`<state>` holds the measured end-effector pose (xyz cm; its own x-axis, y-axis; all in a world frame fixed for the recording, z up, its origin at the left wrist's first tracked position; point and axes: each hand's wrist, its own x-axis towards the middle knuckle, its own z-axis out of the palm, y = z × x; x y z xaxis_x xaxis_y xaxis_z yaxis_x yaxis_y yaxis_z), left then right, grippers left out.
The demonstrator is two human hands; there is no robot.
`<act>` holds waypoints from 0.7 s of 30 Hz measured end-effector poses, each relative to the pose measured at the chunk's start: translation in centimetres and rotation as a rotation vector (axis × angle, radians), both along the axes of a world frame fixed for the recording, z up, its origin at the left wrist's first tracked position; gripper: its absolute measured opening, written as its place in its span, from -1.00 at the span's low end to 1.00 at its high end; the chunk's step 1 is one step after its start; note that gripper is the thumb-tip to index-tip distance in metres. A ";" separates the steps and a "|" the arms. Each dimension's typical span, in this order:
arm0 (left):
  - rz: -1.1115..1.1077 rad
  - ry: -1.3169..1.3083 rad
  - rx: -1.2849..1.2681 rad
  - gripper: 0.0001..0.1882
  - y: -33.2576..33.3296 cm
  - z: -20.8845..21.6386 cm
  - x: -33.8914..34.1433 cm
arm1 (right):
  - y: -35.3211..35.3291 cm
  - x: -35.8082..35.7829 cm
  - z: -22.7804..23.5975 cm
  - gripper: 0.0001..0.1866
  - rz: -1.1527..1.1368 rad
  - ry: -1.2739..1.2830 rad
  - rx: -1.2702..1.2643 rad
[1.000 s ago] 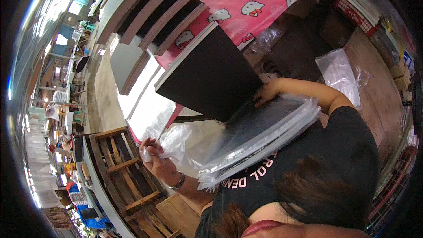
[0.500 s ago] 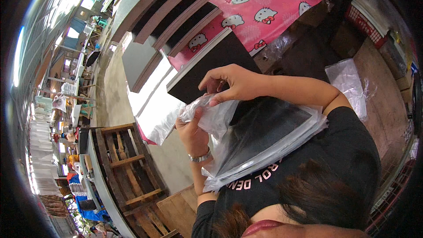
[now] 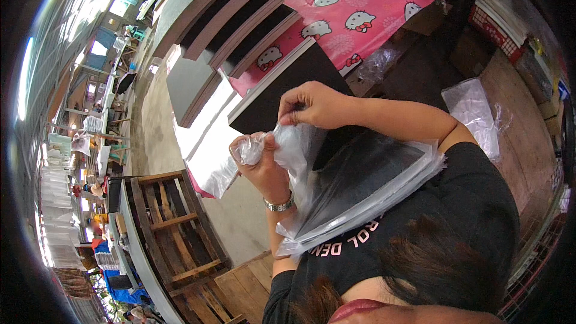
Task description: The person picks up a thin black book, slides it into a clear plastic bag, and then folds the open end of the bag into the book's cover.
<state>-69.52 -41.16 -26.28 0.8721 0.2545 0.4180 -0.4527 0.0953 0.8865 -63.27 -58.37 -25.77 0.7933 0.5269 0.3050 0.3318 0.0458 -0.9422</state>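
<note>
A bunched clear plastic bag (image 3: 354, 186) spreads from my hands back toward my chest, its layered edge lying across my black shirt. My left hand (image 3: 267, 171), with a metal watch on the wrist, is closed around the gathered end of the plastic. Just beyond it, my right hand (image 3: 315, 107) pinches the same plastic between thumb and fingertips. Behind my hands lies a black panel (image 3: 294, 87) with a white edge, at the corner of the table. Parts of the plastic between my hands are hidden by the fingers.
Several dark boards with brownish edges (image 3: 240, 21) stand stepped on the table, which has a pink patterned cover (image 3: 360, 21). A wooden pallet (image 3: 174, 228) is at the lower left. Flat plastic (image 3: 474, 114) lies to the right, near a red crate (image 3: 495, 30).
My right hand has closed into a pinch on the plastic and drawn slightly away from the left. My left hand has turned, its gathered plastic now bulging out beside the thumb.
</note>
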 end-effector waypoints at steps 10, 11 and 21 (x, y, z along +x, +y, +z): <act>-0.229 0.324 -0.134 -0.41 0.3 -0.2 -1.4 | 0.1 0.1 0.8 -0.81 0.122 0.369 0.471; -0.227 0.263 -0.100 -0.35 0.2 0.0 -1.4 | 0.4 -0.1 0.4 -0.74 0.110 0.258 0.278; -0.241 0.314 -0.155 -0.58 0.2 -0.1 -1.6 | 0.3 -0.4 0.1 -0.85 -0.044 0.047 0.149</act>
